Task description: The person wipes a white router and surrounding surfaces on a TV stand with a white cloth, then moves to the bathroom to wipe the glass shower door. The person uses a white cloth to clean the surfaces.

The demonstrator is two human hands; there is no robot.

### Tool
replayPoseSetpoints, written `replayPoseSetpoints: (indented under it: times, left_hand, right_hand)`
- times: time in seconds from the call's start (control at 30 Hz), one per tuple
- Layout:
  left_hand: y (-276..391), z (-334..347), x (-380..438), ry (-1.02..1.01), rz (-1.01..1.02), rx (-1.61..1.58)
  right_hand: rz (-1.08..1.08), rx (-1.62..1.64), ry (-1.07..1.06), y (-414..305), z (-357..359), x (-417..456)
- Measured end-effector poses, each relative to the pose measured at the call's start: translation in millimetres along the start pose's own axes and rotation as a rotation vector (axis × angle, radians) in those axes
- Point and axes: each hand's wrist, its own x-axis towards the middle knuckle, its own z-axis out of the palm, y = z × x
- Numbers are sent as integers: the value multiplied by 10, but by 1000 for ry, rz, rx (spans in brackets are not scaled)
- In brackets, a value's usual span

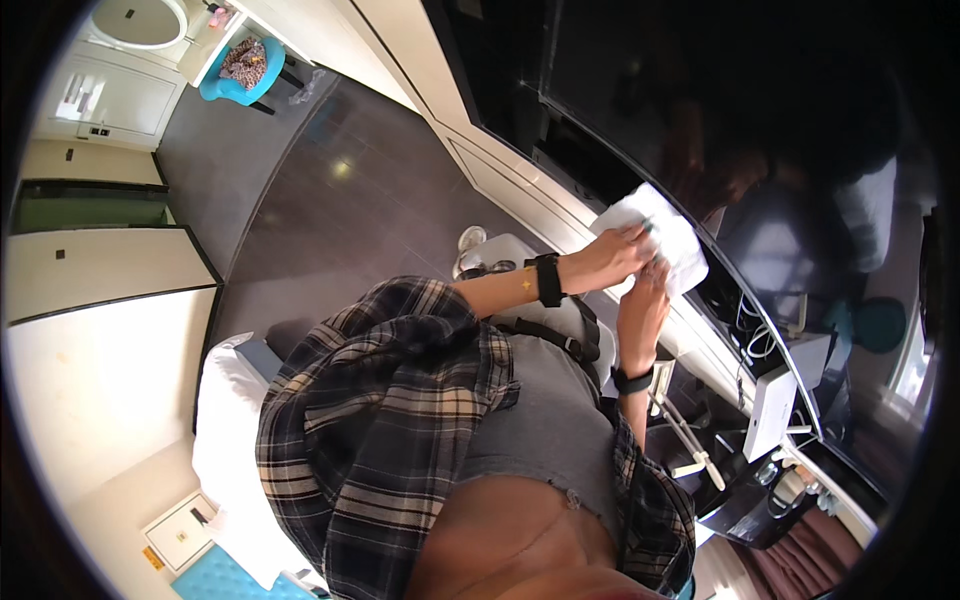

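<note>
A folded white cloth (679, 244), partly blurred, is held between my two hands beside the lower edge of a large glossy black television screen (750, 135). My left hand (619, 251), with a black band at its wrist, pinches the cloth's near side. Just beside it, my right hand (649, 296) has its fingertips on the cloth's lower edge; it wears a black wristband too. The fingertips of both hands are partly lost in blur. Whether the cloth touches the screen cannot be told.
White cables (761, 341) and a white box (771, 412) lie by the screen's lower edge. A light-coloured stand (686, 439) is near my right forearm. A turquoise chair (240, 94) holds leopard-print fabric. White bedding (232, 442) is at the left; a white shoe (471, 240) shows on the floor.
</note>
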Motion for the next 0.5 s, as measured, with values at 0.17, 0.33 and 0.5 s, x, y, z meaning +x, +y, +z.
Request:
replayPoseSetpoints:
  times: [0.17,0.33,0.5]
  left_hand:
    - [-205,-563,-180,-316,-229,-263]
    - [-299,-1177,-405,-279,-451,-232]
    - [-37,-1890,-161,310,-153,164]
  right_hand:
    - [-93,68,-363,-291,-294,48]
    - [-215,430,-385,-484,-259,317]
    - [-372,426,23,-849,-814,578]
